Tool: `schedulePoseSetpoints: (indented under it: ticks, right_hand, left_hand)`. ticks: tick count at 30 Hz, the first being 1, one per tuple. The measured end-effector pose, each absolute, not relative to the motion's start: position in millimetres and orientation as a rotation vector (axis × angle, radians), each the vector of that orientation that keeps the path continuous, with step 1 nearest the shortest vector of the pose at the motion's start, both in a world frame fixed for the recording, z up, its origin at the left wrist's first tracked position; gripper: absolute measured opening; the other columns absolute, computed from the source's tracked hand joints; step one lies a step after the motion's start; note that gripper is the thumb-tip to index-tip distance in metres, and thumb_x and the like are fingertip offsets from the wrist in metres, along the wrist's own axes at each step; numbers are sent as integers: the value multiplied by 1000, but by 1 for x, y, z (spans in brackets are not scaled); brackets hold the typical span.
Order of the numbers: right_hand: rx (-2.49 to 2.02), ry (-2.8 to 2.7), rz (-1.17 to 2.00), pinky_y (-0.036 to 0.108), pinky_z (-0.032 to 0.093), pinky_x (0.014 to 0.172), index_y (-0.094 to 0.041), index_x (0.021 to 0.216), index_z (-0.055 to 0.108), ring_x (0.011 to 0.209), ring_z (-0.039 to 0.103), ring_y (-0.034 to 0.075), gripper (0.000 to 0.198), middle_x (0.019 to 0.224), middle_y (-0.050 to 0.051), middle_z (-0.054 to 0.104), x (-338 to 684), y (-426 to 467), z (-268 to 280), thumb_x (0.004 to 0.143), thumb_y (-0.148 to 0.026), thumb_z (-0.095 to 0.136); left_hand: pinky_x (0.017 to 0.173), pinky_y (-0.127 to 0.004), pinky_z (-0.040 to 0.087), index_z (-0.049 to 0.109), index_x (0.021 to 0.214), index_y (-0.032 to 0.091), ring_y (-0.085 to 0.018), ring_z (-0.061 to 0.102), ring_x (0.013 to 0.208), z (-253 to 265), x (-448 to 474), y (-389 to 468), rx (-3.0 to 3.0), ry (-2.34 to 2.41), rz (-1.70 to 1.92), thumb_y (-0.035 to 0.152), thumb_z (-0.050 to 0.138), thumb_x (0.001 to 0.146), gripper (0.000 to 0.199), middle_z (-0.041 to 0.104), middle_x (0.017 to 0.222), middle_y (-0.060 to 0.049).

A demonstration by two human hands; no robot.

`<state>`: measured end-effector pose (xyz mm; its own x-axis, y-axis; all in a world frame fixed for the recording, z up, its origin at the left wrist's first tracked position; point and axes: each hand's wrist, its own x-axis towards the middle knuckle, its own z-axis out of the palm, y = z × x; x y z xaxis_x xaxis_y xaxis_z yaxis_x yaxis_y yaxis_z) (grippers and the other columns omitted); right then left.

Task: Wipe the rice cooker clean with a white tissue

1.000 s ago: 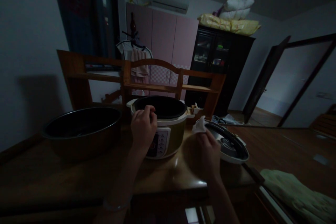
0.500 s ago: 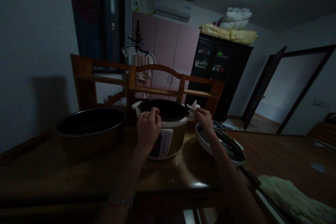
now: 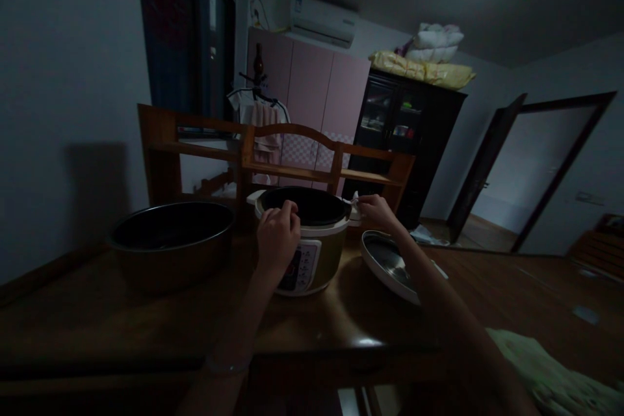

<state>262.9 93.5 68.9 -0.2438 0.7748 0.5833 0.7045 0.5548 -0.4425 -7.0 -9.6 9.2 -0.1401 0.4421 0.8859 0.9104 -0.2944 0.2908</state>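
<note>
An electric cooker [image 3: 330, 259] with a control panel on its front stands lidless on the wooden table, its dark inside facing up. My left hand [image 3: 279, 234] is closed with fingers curled at the cooker's front rim, and its fingertips are hidden. At the cooker's right side, my right hand [image 3: 377, 210] pinches a small white tissue or cloth [image 3: 355, 199] against the rim near the handle. Beside the cooker on the right lies its lid [image 3: 385, 259], inner side up and partly covered by my right forearm. To the left sits a wide dark inner pot [image 3: 170, 259].
A wooden shelf back [image 3: 287, 170] rises behind the cooker. The table [image 3: 312, 331] has its front edge close to me. A pale green cloth [image 3: 550, 370] lies at the lower right. Wardrobe, dark cabinet and open door stand farther back.
My right hand has shifted slightly along the cooker's right rim with the white tissue or cloth, its forearm swinging right across the lid. My left hand stays at the front rim.
</note>
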Motion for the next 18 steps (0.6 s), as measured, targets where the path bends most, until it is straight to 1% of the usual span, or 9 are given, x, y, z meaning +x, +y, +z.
schedulePoseSetpoints:
  ticks: [4,8,9,10,12,14,15,16,18]
  right_hand:
    - [-1127,-2049,47,23,43,62,-15,102,81,65,63,17,38,72,2,75,267,84,64,78,-23,53]
    - [-1076,-2124,3,23,46,62,-13,116,75,63,66,16,41,73,1,76,278,59,55,84,-24,53]
    - [-1063,-2146,-3,24,48,64,-13,119,74,65,68,17,41,77,1,77,281,51,52,86,-24,52]
    - [-1051,-2165,-3,25,51,67,-15,121,73,70,71,18,41,84,1,78,283,44,50,87,-23,52]
    - [-1000,-2216,-34,30,55,81,-21,125,71,92,74,22,41,107,2,78,284,30,46,89,-20,51]
    - [-911,-2267,-154,36,52,100,-25,132,65,119,66,24,45,132,3,68,283,22,42,91,-15,48]
    - [-864,-2283,-244,38,48,108,-25,136,61,128,60,23,49,140,3,62,281,20,41,92,-12,45]
    - [-826,-2296,-341,40,44,113,-25,141,57,134,55,22,53,145,3,58,279,20,40,92,-9,43]
    - [-798,-2327,-504,41,42,116,-24,147,49,138,49,21,61,149,4,53,276,25,39,90,-4,41]
  left_hand:
    - [91,-36,44,59,98,23,-23,61,83,10,-7,-11,-1699,-1534,-1408,16,42,92,19,65,80,-4]
    - [91,-36,44,59,97,23,-22,61,83,9,-7,-10,-1700,-1534,-1410,16,42,92,18,65,81,-4]
    - [91,-36,44,59,97,23,-22,61,83,9,-7,-10,-1699,-1533,-1414,16,42,92,18,65,81,-4]
    - [91,-36,44,59,97,23,-23,61,84,9,-7,-10,-1700,-1531,-1419,16,42,92,18,65,82,-4]
    - [91,-36,43,58,97,23,-23,61,85,9,-7,-9,-1704,-1526,-1431,16,43,93,17,66,83,-4]
    - [90,-36,43,58,97,23,-23,61,86,9,-7,-9,-1704,-1524,-1435,16,43,93,17,66,84,-4]
    - [90,-36,43,58,96,23,-23,61,85,9,-7,-9,-1699,-1524,-1436,16,43,92,17,66,84,-5]
    - [90,-36,43,58,96,23,-23,61,85,9,-7,-9,-1695,-1523,-1434,16,43,92,17,66,83,-5]
    - [90,-36,43,58,96,23,-23,61,84,9,-7,-8,-1692,-1519,-1429,16,43,92,17,66,83,-4]
